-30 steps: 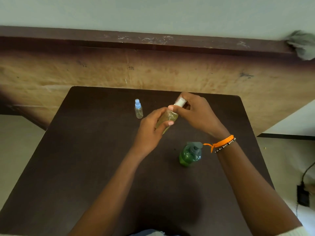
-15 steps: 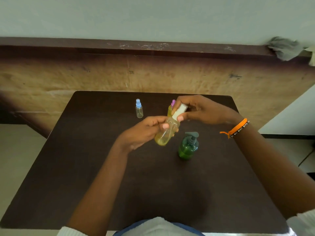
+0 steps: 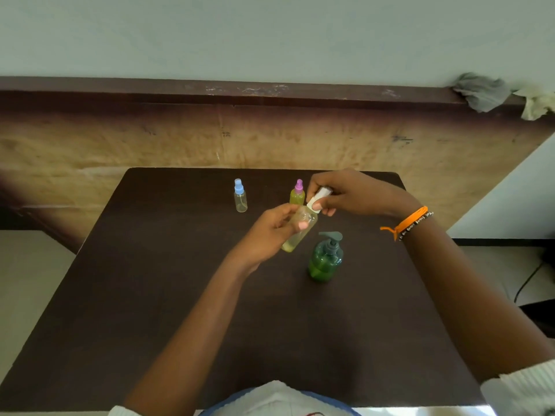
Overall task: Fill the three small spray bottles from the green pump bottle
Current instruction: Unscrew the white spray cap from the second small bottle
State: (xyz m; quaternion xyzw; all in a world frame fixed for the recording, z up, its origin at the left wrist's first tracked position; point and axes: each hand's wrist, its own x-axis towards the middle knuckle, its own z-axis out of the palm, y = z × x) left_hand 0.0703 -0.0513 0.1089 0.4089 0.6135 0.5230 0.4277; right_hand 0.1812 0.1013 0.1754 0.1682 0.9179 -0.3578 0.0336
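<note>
1 wide-angle view comes from the person's head, looking forward and steeply down over a dark table (image 3: 150,295) whose far edge lies toward the top of the picture and whose near edge sits just above the person's clothing at the bottom. Both forearms reach in from the lower corners, with the left hand (image 3: 267,232) and right hand (image 3: 354,193) close under the lens near the centre. Beyond the table the view takes in a worn wooden panel (image 3: 150,145), a pale wall (image 3: 270,34) and, at both sides, strips of floor (image 3: 27,280).

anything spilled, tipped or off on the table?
No spill visible. Only the held spray bottle is tilted, left hand gripping it, right hand on its white cap. Other bottles stand upright.
</note>
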